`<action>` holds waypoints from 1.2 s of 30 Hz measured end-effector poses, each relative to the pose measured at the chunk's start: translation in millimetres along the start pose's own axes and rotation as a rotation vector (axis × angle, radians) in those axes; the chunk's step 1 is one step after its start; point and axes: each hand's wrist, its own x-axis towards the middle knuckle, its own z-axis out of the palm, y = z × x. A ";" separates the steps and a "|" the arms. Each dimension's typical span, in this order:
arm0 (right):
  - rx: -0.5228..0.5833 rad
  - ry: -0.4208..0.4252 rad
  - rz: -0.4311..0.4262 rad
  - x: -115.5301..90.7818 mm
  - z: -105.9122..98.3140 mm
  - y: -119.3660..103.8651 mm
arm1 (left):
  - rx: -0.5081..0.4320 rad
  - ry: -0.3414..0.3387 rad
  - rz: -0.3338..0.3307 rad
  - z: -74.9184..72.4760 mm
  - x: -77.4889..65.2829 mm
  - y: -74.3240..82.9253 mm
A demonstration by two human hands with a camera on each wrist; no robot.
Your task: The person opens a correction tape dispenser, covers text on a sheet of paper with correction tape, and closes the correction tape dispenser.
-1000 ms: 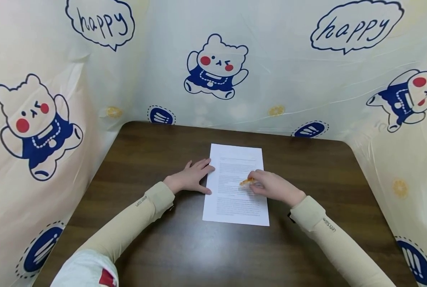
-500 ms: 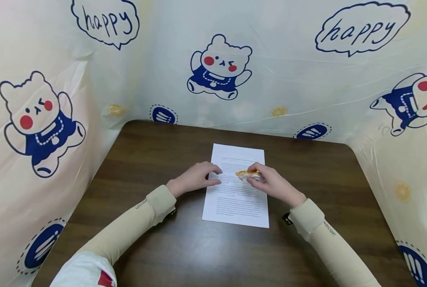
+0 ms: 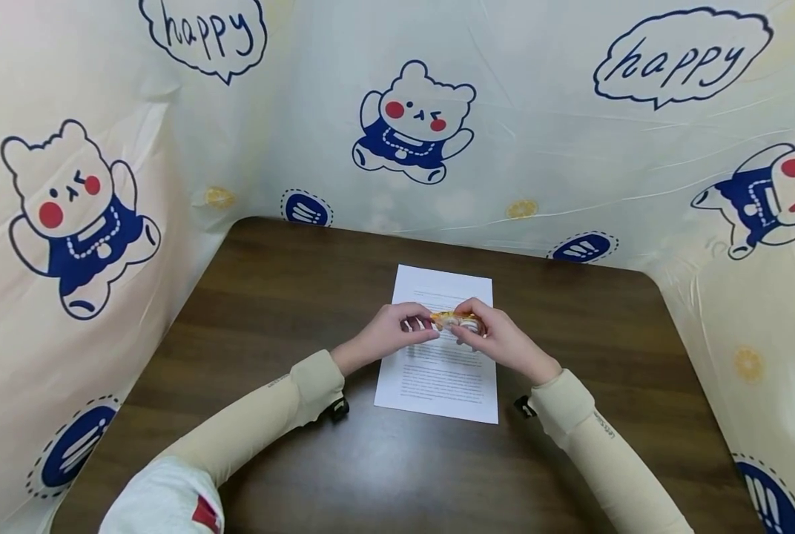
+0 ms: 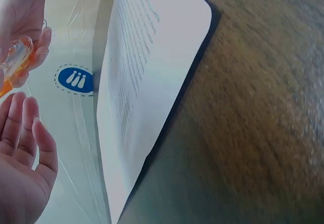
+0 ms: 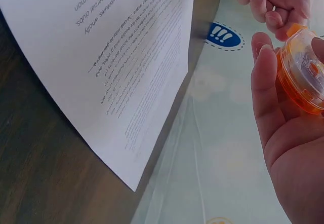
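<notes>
A correction tape dispenser (image 3: 466, 321), clear with orange parts, is held above the printed sheet of paper (image 3: 447, 386). My right hand (image 3: 507, 341) grips its body between thumb and fingers; in the right wrist view spools show through the clear case (image 5: 306, 69). The orange tip of the dispenser points left. Close to that tip is my left hand (image 3: 397, 330), its fingers loosely bent and a gap showing between thumb and forefinger. In the left wrist view the left hand (image 4: 25, 168) is partly cut off, so contact with the tip is not clear.
The paper lies flat on a dark brown wooden table (image 3: 291, 282). A pale curtain (image 3: 538, 133) printed with bears and "happy" bubbles hangs behind the table and along both sides. Each wrist carries a beige cuff with a small black camera (image 3: 337, 409).
My left hand has lifted off the paper's left edge and moved right to the dispenser's tip. My right hand has raised the dispenser slightly and shifted a little left, still gripping it.
</notes>
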 end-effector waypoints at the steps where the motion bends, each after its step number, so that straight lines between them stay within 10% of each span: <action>1: 0.001 -0.004 0.003 -0.1 0.0 -0.3 | 0.005 -0.003 -0.001 0.7 0.5 -0.2; 36: -0.052 -0.050 -0.065 0.0 -10.8 2.9 | 0.029 0.008 0.104 -8.3 0.4 0.1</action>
